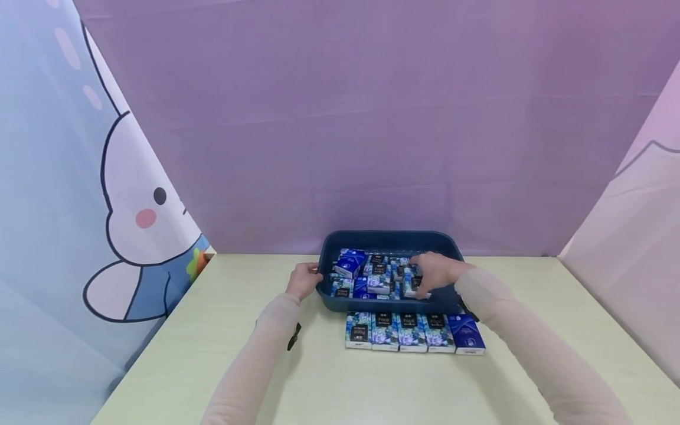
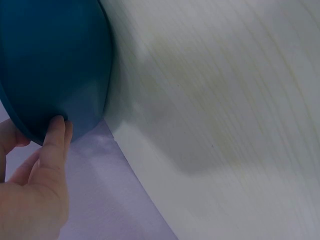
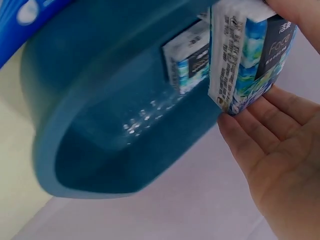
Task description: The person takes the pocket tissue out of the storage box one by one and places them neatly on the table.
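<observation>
A dark blue plastic basin holds several small tissue packs, most with a blue-green floral print and a few plain dark blue. My left hand grips the basin's left end; in the left wrist view its fingers press the outer wall with the thumb near the rim. Over the basin's right side, my right hand holds a floral tissue pack between thumb and fingers. Another floral pack lies in the basin beneath it.
In front of the basin, a row of floral tissue packs lies side by side on the pale table, ending at the right with a dark blue pack. Behind the basin hangs a purple cloth. A rabbit-printed cloth hangs at left.
</observation>
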A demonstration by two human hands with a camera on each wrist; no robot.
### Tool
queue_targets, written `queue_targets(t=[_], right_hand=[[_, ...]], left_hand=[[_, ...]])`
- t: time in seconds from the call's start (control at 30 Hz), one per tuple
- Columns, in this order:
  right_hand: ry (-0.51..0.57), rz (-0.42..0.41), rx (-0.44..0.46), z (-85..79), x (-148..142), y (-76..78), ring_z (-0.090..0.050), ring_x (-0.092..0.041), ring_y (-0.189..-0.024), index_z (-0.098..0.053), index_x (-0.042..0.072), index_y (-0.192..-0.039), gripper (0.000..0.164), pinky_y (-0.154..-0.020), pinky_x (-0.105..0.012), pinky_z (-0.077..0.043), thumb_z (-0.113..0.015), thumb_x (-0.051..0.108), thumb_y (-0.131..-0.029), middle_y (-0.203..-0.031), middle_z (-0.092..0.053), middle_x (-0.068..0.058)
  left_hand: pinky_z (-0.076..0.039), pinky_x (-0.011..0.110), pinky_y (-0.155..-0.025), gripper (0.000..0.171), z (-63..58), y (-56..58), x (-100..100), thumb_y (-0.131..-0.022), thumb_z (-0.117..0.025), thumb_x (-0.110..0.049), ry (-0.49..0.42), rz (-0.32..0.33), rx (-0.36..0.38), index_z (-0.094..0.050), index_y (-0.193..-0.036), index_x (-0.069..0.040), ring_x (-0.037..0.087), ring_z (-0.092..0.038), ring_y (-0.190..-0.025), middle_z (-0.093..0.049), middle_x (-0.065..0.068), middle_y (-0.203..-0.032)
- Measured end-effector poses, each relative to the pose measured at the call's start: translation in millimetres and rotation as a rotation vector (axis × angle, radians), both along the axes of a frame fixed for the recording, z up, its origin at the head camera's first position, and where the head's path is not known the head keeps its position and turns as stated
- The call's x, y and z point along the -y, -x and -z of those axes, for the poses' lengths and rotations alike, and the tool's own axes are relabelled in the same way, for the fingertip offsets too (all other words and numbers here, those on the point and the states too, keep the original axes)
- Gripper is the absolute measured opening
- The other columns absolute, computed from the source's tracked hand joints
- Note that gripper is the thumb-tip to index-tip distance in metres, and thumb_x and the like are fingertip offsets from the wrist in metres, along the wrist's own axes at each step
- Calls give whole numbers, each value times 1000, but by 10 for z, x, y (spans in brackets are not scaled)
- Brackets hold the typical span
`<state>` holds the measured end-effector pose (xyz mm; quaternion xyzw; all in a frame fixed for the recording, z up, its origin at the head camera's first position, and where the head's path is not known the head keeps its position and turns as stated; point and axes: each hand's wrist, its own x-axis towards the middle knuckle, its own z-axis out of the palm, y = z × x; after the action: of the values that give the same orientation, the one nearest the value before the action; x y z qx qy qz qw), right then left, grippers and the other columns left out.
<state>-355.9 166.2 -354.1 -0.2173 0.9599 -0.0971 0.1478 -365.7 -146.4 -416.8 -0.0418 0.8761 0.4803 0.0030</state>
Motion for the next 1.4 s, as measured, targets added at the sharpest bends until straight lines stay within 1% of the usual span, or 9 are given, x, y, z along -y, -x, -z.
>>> queue_targets(t=[0.13, 0.33, 0.57, 0.67, 0.8, 0.93, 1.07, 1.23, 1.4], right_hand=[[9, -22, -36, -48, 46, -47, -42, -35, -125, -36, 3, -139, 88, -91, -50, -46, -77, 37, -69, -140, -41, -17], [25, -59, -94, -144, 161, -151, -43, -37, -123, -41, 3, -137, 85, -93, -53, -44, -76, 40, -69, -138, -43, -18], [29, -63, -110, -243, 355, -300, -40, -34, -127, -39, 7, -138, 85, -98, -53, -39, -74, 44, -70, -140, -43, -14], [36, -99, -112, -292, 448, -362, -39, -34, -128, -39, 7, -138, 84, -101, -54, -36, -73, 45, -71, -140, -43, -12], [36, -146, -120, -340, 579, -445, -38, -30, -130, -39, 10, -139, 84, -105, -51, -33, -73, 46, -72, -141, -42, -9], [25, -184, -139, -350, 747, -565, -40, -25, -129, -40, 12, -139, 83, -104, -44, -37, -73, 47, -71, -141, -43, -5], [11, -239, -147, -355, 933, -690, -41, -23, -129, -40, 12, -138, 84, -105, -41, -38, -73, 49, -70, -140, -44, -5], [-15, -298, -171, -309, 1120, -779, -43, -22, -128, -40, 10, -138, 84, -104, -39, -39, -71, 50, -71, -139, -45, -6], [-23, -337, -172, -209, 1285, -829, -46, -21, -124, -41, 9, -137, 83, -102, -36, -41, -71, 50, -72, -137, -48, -6]], left_hand=[[-49, 41, -90, 43, 3, 7, 8, -85, -53, -5, 5, 1, 3, -52, -127, 0, 30, -60, -106, -61, 20, -116], [-49, 41, -90, 43, 4, 11, 9, -85, -53, -5, 1, -1, 2, -52, -127, 0, 30, -60, -106, -61, 20, -116], [-49, 41, -90, 43, 12, 9, 3, -85, -54, -5, 17, 7, -1, -52, -128, 0, 31, -60, -106, -61, 20, -117], [-49, 41, -91, 43, 15, 14, -11, -85, -54, -6, 9, 4, 3, -52, -128, -1, 30, -60, -106, -61, 20, -117], [-49, 41, -91, 43, 15, 15, -40, -86, -53, -6, 8, 8, 6, -51, -128, 0, 30, -60, -106, -61, 20, -117], [-49, 41, -91, 43, 10, -2, -65, -86, -53, -6, 12, 11, 9, -51, -128, 0, 30, -60, -106, -61, 20, -117], [-49, 41, -90, 42, -16, -21, -71, -85, -54, -6, 17, 11, 6, -52, -127, 1, 30, -61, -104, -62, 20, -115], [-50, 41, -88, 42, -41, -27, -71, -84, -54, -5, 20, 12, -13, -53, -126, 1, 30, -63, -101, -63, 21, -112], [-51, 41, -88, 42, -20, -34, -73, -84, -54, -5, 14, 12, -14, -53, -125, 1, 30, -63, -100, -63, 21, -113]])
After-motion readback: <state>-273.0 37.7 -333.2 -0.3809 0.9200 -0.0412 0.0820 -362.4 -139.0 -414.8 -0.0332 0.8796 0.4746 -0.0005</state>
